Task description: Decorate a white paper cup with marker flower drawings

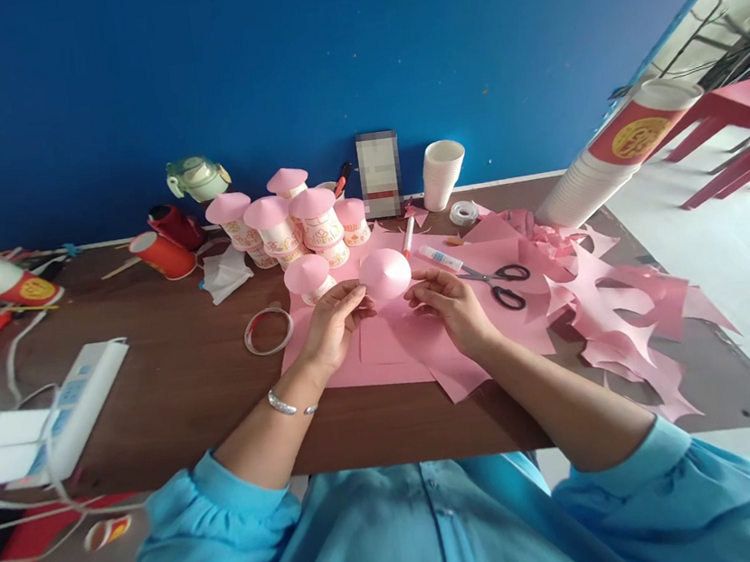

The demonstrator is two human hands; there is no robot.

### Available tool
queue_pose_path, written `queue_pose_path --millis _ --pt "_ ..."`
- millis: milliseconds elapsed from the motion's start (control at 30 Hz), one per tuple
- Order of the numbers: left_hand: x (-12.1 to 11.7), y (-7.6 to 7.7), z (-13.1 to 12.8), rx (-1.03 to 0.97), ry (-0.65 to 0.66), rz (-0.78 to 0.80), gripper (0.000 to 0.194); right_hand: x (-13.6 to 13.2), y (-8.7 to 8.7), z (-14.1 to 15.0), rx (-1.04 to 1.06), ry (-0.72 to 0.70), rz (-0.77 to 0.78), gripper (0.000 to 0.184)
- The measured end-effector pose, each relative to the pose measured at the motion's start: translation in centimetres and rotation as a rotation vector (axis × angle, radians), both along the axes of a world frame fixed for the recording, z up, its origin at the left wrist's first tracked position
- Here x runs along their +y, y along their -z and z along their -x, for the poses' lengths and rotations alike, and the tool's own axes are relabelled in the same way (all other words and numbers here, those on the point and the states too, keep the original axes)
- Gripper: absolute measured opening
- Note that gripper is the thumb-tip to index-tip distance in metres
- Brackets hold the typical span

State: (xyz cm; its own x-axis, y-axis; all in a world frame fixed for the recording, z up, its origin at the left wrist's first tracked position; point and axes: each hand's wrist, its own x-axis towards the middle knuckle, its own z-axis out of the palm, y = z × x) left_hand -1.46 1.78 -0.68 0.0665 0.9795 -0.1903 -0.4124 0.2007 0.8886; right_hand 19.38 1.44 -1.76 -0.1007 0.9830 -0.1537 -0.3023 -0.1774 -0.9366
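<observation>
Head view shows two bare hands meeting over a brown counter, with a pink paper cone between them, its tip toward the camera. The left hand has its thumb and fingers pinched on the cone's left edge; the right hand grasps the opposite edge with its thumb and bent fingers. The cone sits over overlapping pink sheets spread on the counter.

Just beyond the left hand stands a paper cup with a pink cone roof, and behind it a cluster of similar roofed cups, some set one above another. A ring of tape lies on the counter to the left of the left hand.

Near the right hand, a glue stick and black-handled scissors rest on the pink paper, and a red-and-white pen lies just beyond the cone. Farther back are a small tape roll and a stack of white cups. Cut pink scraps pile up on the right, beside a taller cup stack. Well to the left, a white power strip lies among cables.
</observation>
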Motion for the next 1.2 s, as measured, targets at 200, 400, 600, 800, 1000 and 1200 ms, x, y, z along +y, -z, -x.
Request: queue_pose_path --millis 200,400,600,800,1000,1200 --pt "0.1 0.5 0.2 0.109 -0.006 -0.042 0.038 0.3 0.4 0.2 -0.027 -0.007 -0.044 0.048" --pt "0.3 -0.1 1.1 0.329 0.000 -0.098 0.041 0.5 0.3 0.0 -0.109 0.016 -0.088 0.042" --pt "-0.9 -2.2 3.9 0.466 0.141 -0.092 0.039 0.6 0.3 -0.3 -0.186 -0.017 -0.139 0.039" --pt "-2.0 -0.9 7.5 0.571 0.109 0.051 0.045 0.6 1.0 -0.1 -0.319 -0.122 -0.196 0.040" --pt "-2.8 0.0 9.7 0.810 0.022 0.030 0.053 -0.1 1.5 0.1 -0.629 -0.219 -0.324 0.024" --pt "-4.2 0.4 12.0 1.172 -0.056 -0.162 0.032 -1.5 1.4 0.6 -0.925 -0.350 -0.539 0.021"
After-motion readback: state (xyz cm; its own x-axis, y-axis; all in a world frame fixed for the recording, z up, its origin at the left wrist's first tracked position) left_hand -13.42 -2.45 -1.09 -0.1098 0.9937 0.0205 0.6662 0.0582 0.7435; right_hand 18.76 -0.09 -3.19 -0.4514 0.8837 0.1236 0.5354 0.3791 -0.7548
